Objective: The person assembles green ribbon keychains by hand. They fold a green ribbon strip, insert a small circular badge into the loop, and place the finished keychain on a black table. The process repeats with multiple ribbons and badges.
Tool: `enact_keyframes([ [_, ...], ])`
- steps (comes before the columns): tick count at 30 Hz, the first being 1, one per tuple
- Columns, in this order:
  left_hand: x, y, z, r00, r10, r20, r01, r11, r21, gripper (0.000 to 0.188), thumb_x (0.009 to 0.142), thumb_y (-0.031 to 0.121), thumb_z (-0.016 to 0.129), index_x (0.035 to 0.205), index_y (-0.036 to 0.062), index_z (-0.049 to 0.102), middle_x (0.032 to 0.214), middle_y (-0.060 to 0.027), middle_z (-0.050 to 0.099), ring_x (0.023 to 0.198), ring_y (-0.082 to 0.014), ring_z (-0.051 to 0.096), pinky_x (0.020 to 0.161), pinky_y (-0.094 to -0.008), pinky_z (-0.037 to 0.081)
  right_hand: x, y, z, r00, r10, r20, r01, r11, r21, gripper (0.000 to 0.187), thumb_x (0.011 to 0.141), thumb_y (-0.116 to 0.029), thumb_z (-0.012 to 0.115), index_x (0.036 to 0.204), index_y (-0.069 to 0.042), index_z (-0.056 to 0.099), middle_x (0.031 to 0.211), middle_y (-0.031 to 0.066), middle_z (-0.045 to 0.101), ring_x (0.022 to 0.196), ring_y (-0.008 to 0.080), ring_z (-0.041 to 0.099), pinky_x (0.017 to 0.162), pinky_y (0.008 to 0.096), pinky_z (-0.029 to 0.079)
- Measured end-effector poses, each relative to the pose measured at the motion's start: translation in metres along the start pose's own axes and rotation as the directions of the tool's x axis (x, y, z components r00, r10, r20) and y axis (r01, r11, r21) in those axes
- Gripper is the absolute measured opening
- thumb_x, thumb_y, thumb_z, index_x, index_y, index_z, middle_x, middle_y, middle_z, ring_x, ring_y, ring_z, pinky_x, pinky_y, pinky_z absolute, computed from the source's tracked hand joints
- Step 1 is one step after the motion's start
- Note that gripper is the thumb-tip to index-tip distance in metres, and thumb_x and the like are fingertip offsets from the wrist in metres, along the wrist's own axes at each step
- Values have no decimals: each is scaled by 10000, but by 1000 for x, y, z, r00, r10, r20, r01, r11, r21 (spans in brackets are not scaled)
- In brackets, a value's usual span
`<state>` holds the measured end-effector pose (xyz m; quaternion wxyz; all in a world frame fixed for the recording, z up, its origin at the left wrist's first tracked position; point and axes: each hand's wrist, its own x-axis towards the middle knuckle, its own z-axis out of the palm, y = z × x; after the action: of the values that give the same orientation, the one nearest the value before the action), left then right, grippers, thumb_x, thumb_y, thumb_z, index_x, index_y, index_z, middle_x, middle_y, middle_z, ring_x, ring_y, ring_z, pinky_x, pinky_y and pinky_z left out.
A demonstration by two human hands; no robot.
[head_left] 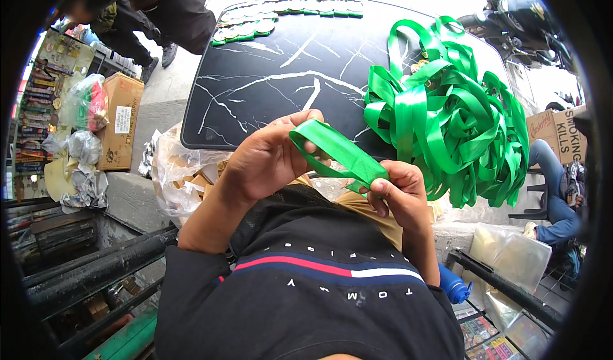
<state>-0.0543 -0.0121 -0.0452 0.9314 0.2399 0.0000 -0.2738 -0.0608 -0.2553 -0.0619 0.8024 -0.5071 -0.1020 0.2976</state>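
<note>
A shiny green ribbon (341, 150) is stretched in a folded loop between my two hands, above my lap at the table's near edge. My left hand (271, 152) is curled inside the loop's left end, with fingers closed round the ribbon. Thumb and fingers of my right hand (399, 191) pinch the ribbon's right end, where its layers lie together. Close by on the right, a big tangled heap of green ribbons (447, 114) covers that side of the table, with some gold-coloured bits (418, 66) showing among the loops.
The black marble-patterned table (255, 98) bears rows of round pieces with green ribbon (300, 6) along its far edge. A cardboard box (121, 120) and plastic bags (185, 181) are at left. Black metal rails (102, 264) flank me. People stand far left and sit at right.
</note>
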Motion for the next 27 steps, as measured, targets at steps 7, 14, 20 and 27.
enact_keyframes([
  [7, -15, 13, 9, 974, 201, 106, -226, 808, 544, 224, 831, 63, 653, 974, 39, 482, 877, -32, 494, 817, -128, 521, 739, -249, 438, 2, -1, 5, 994, 65, 87, -59, 996, -67, 129, 886, -84, 670, 927, 37, 692, 685, 25, 624, 499, 53, 536, 436, 180, 400],
  [14, -14, 20, 4, 740, 642, 200, -361, 129, 923, 326, 738, -113, 694, 1019, 29, 612, 979, -51, 651, 885, -101, 642, 666, -225, 512, 0, 2, 8, 998, 53, 30, -49, 991, -122, 141, 866, -73, 677, 895, 65, 672, 704, 68, 628, 483, 91, 582, 378, 186, 376],
  [20, -14, 16, -3, 605, 559, 567, -474, -319, 821, 234, 721, -102, 736, 903, 25, 661, 885, -59, 676, 782, -103, 658, 584, -223, 522, -3, 6, 2, 1000, 15, 18, -14, 998, -55, 98, 851, -11, 671, 892, 74, 646, 763, 103, 641, 514, 133, 606, 426, 225, 461],
  [27, -1, 7, 5, 759, 587, 281, -604, 474, 641, 170, 864, -79, 651, 1019, -19, 617, 977, -129, 666, 887, -152, 685, 740, -270, 594, 0, 15, 9, 995, 85, 61, -70, 974, -215, 57, 905, -20, 645, 947, 17, 634, 815, 27, 634, 683, 95, 625, 632, 233, 505],
])
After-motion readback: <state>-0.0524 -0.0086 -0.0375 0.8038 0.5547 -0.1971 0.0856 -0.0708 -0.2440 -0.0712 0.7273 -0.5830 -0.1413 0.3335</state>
